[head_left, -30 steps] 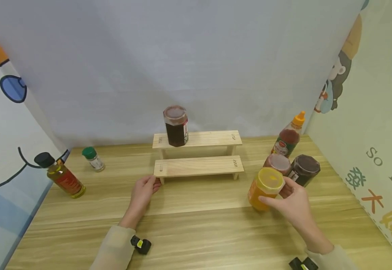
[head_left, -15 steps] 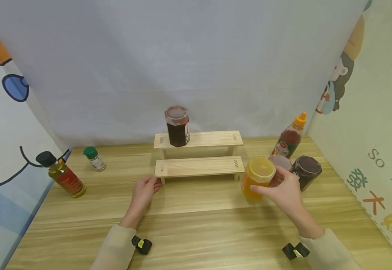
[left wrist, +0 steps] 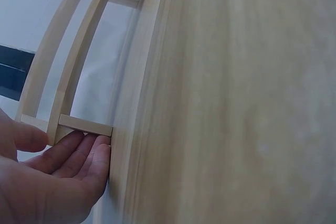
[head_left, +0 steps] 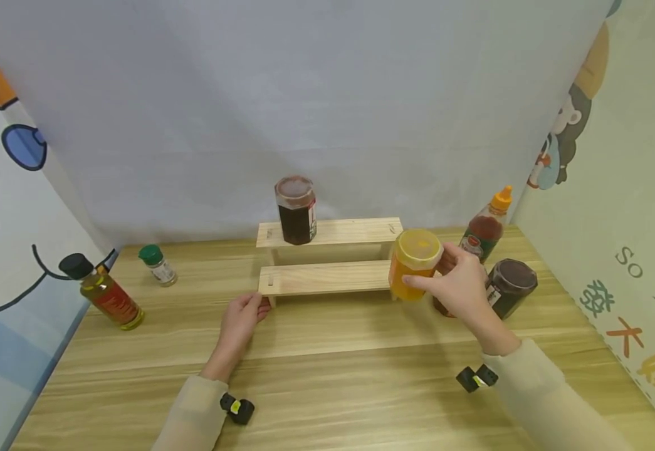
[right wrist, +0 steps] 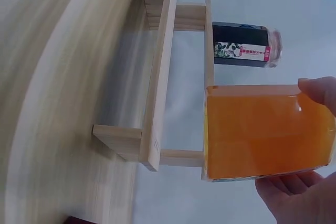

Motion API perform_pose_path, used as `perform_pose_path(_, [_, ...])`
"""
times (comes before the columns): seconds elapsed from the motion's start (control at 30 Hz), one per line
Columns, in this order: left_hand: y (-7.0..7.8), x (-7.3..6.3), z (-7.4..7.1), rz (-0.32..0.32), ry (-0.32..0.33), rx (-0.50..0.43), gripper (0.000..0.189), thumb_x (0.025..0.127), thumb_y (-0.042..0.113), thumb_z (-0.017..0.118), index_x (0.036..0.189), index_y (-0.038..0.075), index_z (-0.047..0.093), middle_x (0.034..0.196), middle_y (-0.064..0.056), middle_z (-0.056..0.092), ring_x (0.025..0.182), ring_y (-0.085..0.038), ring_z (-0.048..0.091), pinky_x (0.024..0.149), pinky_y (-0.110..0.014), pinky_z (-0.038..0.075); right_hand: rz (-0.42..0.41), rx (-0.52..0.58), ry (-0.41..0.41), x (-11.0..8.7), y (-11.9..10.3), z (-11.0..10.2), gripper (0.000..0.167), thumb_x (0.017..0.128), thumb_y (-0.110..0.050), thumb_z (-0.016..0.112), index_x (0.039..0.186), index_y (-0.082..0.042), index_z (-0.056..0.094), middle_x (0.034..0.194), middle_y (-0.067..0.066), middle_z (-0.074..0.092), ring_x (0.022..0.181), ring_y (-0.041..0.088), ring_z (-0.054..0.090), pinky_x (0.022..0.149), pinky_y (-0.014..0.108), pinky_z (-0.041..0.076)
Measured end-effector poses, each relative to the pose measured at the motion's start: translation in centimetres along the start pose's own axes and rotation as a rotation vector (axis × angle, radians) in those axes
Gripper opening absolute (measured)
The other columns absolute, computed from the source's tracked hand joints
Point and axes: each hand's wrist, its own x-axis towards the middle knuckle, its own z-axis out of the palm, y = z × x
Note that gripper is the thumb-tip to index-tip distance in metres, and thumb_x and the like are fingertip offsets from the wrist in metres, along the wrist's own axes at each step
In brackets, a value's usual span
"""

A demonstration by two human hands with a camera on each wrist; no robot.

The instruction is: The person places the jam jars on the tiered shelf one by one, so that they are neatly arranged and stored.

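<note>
My right hand (head_left: 462, 285) grips a jar of orange contents with a yellow lid (head_left: 414, 266), thumb on one side and fingers on the other. The jar is in the air in front of the right end of a two-step wooden rack (head_left: 327, 277). In the right wrist view, the orange jar (right wrist: 268, 132) hides part of the rack's upper board. My left hand (head_left: 239, 322) holds the rack's lower left end; in the left wrist view, the thumb and fingers (left wrist: 68, 156) are around its corner and leg. A dark jar (head_left: 297, 216) stands on the upper step, towards the left.
At the right stand a sauce bottle with an orange tip (head_left: 485, 228) and a dark-lidded jar (head_left: 510, 287); another jar is mostly hidden behind my right hand. On the left are an oil bottle (head_left: 110, 300) and a green-capped shaker (head_left: 158, 266). A cloth backdrop (head_left: 327, 113) hangs behind.
My right hand has carried the orange jar up and leftward, away from the other jars, to the rack's right end. My left hand has stayed at the rack's corner.
</note>
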Motion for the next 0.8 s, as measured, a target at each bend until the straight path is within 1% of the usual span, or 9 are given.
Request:
perform_pose_path(0.07, [0.0,0.0,0.0,0.002,0.0,-0.001,0.039,0.103,0.015,0.039,0.124,-0.014,0.052,0.118,-0.027,0.058,0.108,-0.033,0.058,0.09,-0.033,0.051,-0.003,0.008,-0.005,0.7,-0.1,0.2,0.061,0.07,-0.012,0.087,0.124,-0.003,0.059,0.115,0.008,0.064,0.104,0.018,0.062,0.091,0.031,0.05])
perform_pose_path(0.27, [0.1,-0.1,-0.1,-0.001,-0.001,0.001,0.039,0.103,0.015,0.039,0.124,-0.015,0.052,0.118,-0.028,0.058,0.107,-0.033,0.058,0.09,-0.034,0.051,0.006,0.025,-0.014,2.6,-0.5,0.9,0.064,0.07,-0.016,0.087,0.126,-0.004,0.058,0.116,0.009,0.064,0.104,0.021,0.062,0.09,0.035,0.052])
perform_pose_path(0.57, [0.2,0.1,-0.2,-0.005,-0.004,0.004,0.039,0.104,0.016,0.039,0.124,-0.014,0.053,0.118,-0.027,0.058,0.107,-0.033,0.058,0.091,-0.034,0.05,-0.009,0.076,0.013,5.3,-0.9,2.4,0.059,0.072,-0.013,0.085,0.125,-0.005,0.06,0.115,0.009,0.065,0.103,0.02,0.061,0.091,0.033,0.05])
perform_pose_path(0.8, [0.2,0.0,-0.1,-0.011,-0.01,0.008,0.04,0.104,0.016,0.038,0.124,-0.015,0.052,0.119,-0.027,0.057,0.109,-0.033,0.057,0.093,-0.035,0.049,-0.006,0.077,0.014,6.9,-1.3,3.6,0.059,0.072,-0.012,0.085,0.125,-0.004,0.06,0.115,0.009,0.064,0.103,0.022,0.06,0.09,0.035,0.051])
